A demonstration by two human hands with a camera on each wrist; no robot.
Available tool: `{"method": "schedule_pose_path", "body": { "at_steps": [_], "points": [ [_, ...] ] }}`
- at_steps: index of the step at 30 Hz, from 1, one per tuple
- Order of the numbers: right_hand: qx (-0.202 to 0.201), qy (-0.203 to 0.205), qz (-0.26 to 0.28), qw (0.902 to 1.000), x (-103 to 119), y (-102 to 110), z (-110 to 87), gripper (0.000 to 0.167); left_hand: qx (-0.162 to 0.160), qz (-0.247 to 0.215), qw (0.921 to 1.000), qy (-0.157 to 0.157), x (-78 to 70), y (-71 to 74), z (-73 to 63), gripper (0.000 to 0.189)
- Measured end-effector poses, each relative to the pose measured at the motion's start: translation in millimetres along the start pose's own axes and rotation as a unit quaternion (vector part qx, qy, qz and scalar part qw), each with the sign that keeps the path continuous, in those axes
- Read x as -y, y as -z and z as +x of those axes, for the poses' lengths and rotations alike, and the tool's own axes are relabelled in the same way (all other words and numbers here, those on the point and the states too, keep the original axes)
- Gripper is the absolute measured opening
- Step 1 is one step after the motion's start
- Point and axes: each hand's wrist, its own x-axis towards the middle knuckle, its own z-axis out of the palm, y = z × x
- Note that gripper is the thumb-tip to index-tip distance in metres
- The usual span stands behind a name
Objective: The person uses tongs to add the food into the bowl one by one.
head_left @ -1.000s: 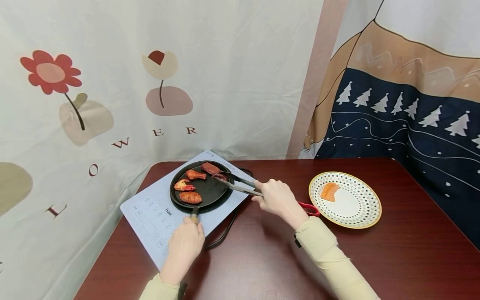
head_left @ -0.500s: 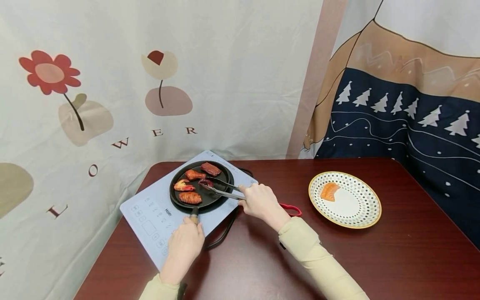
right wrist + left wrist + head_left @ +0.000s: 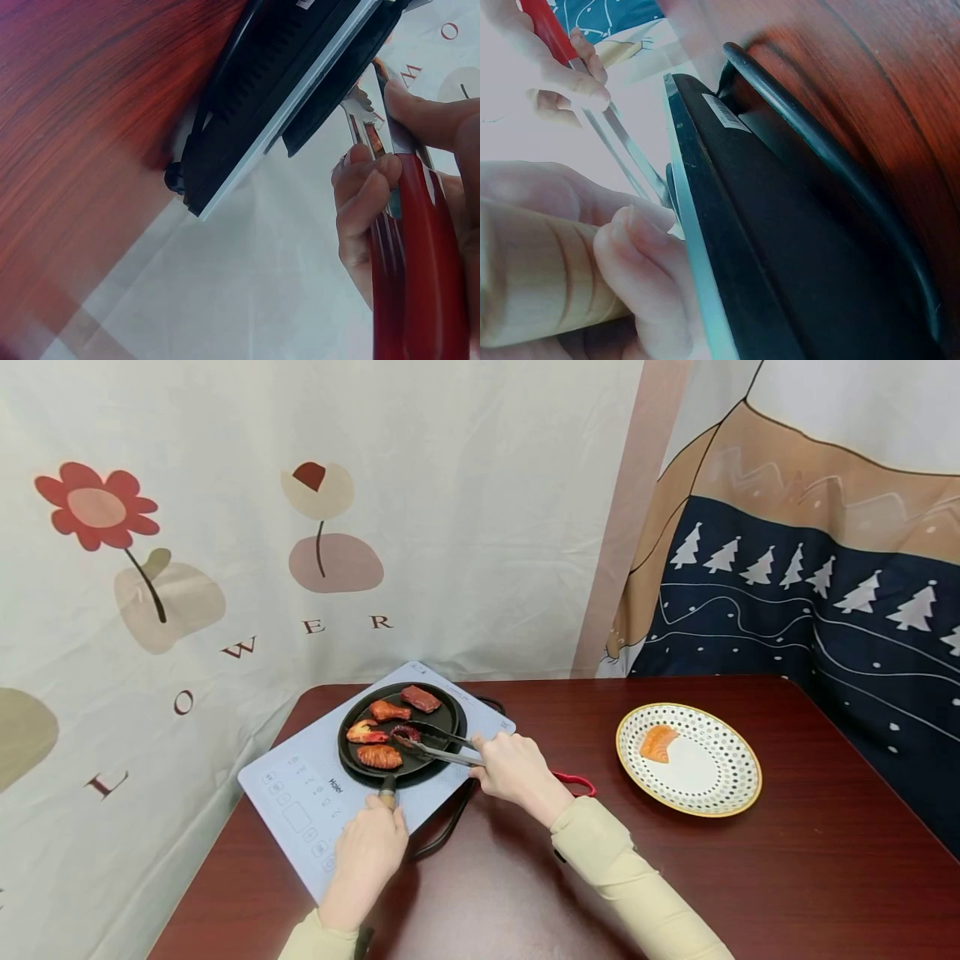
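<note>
My left hand (image 3: pixel 372 843) grips the wooden handle (image 3: pixel 547 277) of a round black frying pan (image 3: pixel 431 752). My right hand (image 3: pixel 517 774) holds red-handled metal tongs (image 3: pixel 427 255), reaching over the pan from the right. A dark red curled piece that looks like octopus tentacle (image 3: pixel 406 732) is at the tips of the tongs, low over the pan's middle; whether it touches the pan I cannot tell. Around it in the pan lie a drumstick (image 3: pixel 390 711), a slab of red meat (image 3: pixel 421 697), an orange-and-yellow piece like a crab claw (image 3: pixel 366 732) and a grooved brown-orange piece (image 3: pixel 379 756).
Under the pan is a pale blue induction cooker (image 3: pixel 300 802), set at an angle on the dark red table (image 3: pixel 810 877). Its black cable (image 3: pixel 832 165) loops at its right side. A dotted plate (image 3: pixel 720 777) with a salmon piece (image 3: pixel 659 744) stands at right.
My right hand has moved left with the tongs, carrying the tentacle piece from the pan's right edge to its middle. My left hand and the pan stay put.
</note>
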Motion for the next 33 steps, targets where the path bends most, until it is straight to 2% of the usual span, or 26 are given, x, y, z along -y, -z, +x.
{"method": "schedule_pose_path", "body": {
  "at_steps": [7, 15, 20, 33],
  "points": [
    [0.007, -0.005, 0.0, 1.0, 1, 1, -0.5, 0.042, -0.003, 0.0, 1.0, -0.002, 0.2, -0.1, 0.1, 0.031],
    [-0.002, -0.009, 0.006, 0.9999, 0, 1, -2.7, 0.036, -0.003, 0.0, 1.0, -0.002, 0.1, -0.1, 0.1, 0.031],
    [-0.007, -0.016, 0.016, 0.9997, -2, 2, -5.3, 0.039, -0.001, -0.001, 1.0, -0.002, 0.4, -0.6, 0.4, 0.031],
    [-0.031, -0.017, 0.014, 0.9993, -16, 1, -20.2, 0.036, 0.004, -0.005, 1.0, -0.002, 0.2, 0.0, 0.0, 0.03]
  ]
}}
